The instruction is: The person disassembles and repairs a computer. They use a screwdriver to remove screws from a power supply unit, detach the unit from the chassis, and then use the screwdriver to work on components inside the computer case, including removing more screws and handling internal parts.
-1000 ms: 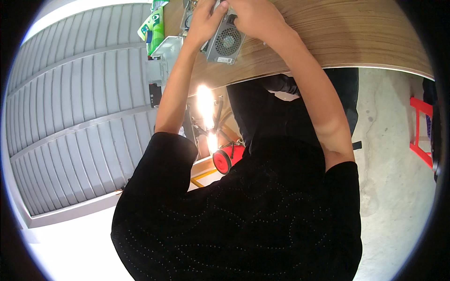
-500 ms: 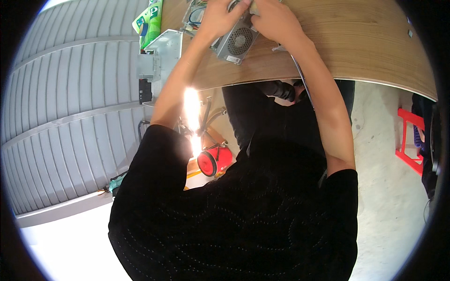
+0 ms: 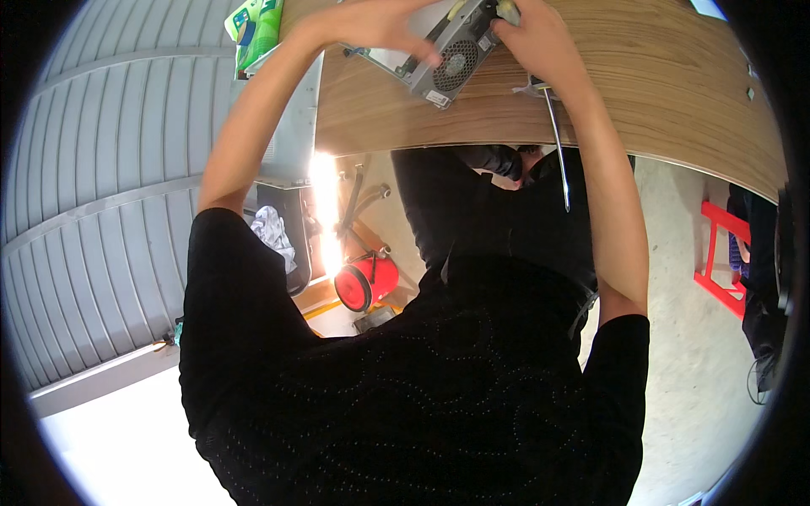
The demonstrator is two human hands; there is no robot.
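Observation:
A grey metal power supply unit (image 3: 462,61) with a round fan grille sits tilted near the far edge of the picture, partly cut off. My left hand (image 3: 384,24) reaches over its left side, slightly blurred, thumb stretched apart from the fingers. My right hand (image 3: 540,40) is closed at the unit's right side, thumb bent against a pale yellowish bundle (image 3: 508,12); most of its fingers are hidden. Below my right wrist a screwdriver (image 3: 556,148) points over the table's front edge; whether it lies there or touches the hand, I cannot tell.
The wooden table (image 3: 666,93) carries a grey metal case (image 3: 295,114) and a green package (image 3: 261,34) at the left. A red cylinder (image 3: 368,282) and a bright glare lie below left. On the floor at right stands a red frame (image 3: 721,257).
My left hand has spread away from my right, moving left. The power supply unit shows more of its top and sits slightly further right. More of the screwdriver shows.

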